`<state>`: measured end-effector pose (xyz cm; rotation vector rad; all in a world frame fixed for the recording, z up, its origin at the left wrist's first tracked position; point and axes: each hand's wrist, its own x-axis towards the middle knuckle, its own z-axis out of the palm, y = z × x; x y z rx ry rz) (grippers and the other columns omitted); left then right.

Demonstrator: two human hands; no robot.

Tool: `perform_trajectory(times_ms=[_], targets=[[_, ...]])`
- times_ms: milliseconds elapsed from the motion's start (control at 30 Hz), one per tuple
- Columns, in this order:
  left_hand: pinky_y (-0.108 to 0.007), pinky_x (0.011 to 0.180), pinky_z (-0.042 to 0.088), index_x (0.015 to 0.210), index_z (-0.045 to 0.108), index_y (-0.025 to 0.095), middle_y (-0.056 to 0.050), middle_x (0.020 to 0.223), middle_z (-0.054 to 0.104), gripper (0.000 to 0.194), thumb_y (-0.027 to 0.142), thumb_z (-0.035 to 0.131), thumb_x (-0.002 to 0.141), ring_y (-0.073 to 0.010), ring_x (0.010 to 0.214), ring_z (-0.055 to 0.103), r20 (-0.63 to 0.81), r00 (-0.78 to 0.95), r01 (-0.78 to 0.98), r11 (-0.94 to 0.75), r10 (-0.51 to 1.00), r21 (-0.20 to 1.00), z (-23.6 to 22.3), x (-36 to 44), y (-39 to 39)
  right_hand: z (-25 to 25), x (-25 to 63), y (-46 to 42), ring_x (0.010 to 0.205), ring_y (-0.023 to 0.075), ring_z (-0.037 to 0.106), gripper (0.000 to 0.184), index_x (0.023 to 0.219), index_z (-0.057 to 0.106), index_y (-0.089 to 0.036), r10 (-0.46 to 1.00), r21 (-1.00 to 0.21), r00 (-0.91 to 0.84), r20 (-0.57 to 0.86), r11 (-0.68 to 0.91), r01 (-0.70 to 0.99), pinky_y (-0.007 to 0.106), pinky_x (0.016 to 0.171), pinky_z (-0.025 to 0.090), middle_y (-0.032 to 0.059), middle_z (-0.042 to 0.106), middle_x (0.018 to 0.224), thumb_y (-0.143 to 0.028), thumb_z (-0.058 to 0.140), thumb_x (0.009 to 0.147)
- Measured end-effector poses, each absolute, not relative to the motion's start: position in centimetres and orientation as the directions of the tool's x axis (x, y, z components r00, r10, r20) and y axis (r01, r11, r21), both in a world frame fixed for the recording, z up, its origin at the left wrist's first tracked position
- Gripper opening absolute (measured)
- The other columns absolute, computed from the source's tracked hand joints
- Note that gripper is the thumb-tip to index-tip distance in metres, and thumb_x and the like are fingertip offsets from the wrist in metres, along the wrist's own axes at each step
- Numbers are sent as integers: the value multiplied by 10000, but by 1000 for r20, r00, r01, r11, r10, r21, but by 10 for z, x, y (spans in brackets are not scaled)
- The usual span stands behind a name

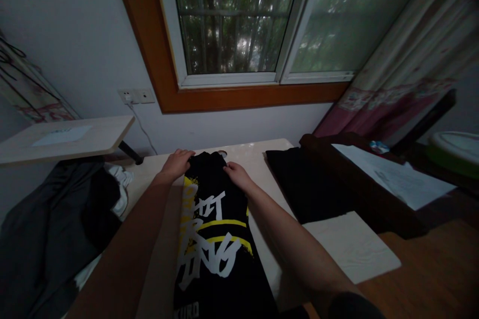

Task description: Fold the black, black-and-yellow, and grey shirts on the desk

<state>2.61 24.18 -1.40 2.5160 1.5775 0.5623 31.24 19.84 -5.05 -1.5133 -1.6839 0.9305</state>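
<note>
A black T-shirt (220,239) with white and yellow lettering lies folded into a long strip on a pale table (262,152), running away from me. My left hand (178,162) grips the strip's far left corner with curled fingers. My right hand (236,173) pinches the far right corner. Both arms reach forward along the two sides of the shirt.
A second folded black garment (307,184) lies to the right on the table. Dark clothes (56,219) are heaped at the left under a small wooden tabletop (63,139). Paper sheets (396,177) rest on a dark board at the right. Wall, window and curtain stand behind.
</note>
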Motion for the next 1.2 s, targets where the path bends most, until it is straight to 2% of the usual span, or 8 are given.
perform_trajectory(times_ms=[233,500,700,867,967,1067,1133,1200], targets=[[-444,1052,405,1045,736,237,-112,1100,723,310,204,483,870,-300,1114,577,262,292,852,-374,920,366,-22,25,253,-46,310,187,739,173,580,172,817,647,-217,993,-838,-86,80,113,534,257,679,382,-11,642,742,-323,544,904],[-453,1088,388,839,721,206,-104,1001,716,259,146,474,789,-284,1105,600,268,153,787,-281,951,549,-25,28,272,-52,309,181,750,161,640,204,1048,667,-223,990,-881,-74,123,143,451,262,730,448,-29,681,788,-296,613,866],[-378,936,505,1171,669,204,-66,1058,747,390,233,396,894,-225,992,668,262,58,651,-235,963,722,-31,36,272,-52,312,177,740,159,644,397,1254,603,-241,984,-882,-94,152,177,438,276,745,467,-47,667,784,-258,629,858],[-401,925,510,1193,644,169,-111,1017,742,508,452,267,1006,-243,980,678,269,-17,607,-204,963,768,-27,35,268,-53,313,175,796,167,653,465,1310,575,-262,982,-887,-100,163,190,421,291,791,486,-32,678,872,-218,605,848],[-389,948,501,1177,673,206,-103,1114,722,453,535,470,941,-249,1051,659,268,52,599,-245,962,762,-20,33,262,-53,314,175,855,172,660,537,1360,546,-289,979,-883,-106,171,200,425,303,831,493,-19,690,972,-184,596,836],[-415,1053,442,1132,717,242,-80,1196,683,435,464,739,759,-274,1173,592,269,290,655,-395,919,644,-16,31,253,-52,314,175,894,174,658,560,1370,556,-298,978,-878,-117,175,209,431,312,871,494,-2,691,1055,-158,588,829],[-446,1102,399,1126,726,246,-76,1202,662,423,374,761,724,-286,1208,549,268,420,701,-498,867,511,-16,30,248,-52,314,175,891,173,652,551,1360,578,-294,975,-871,-119,187,220,438,314,880,494,9,688,1086,-155,587,827],[-456,1109,388,1114,734,245,-76,1183,654,361,292,698,758,-286,1204,529,285,448,736,-531,847,421,-17,28,246,-52,314,174,870,173,643,537,1351,593,-285,973,-867,-120,195,228,442,317,872,496,15,686,1088,-163,587,828]])
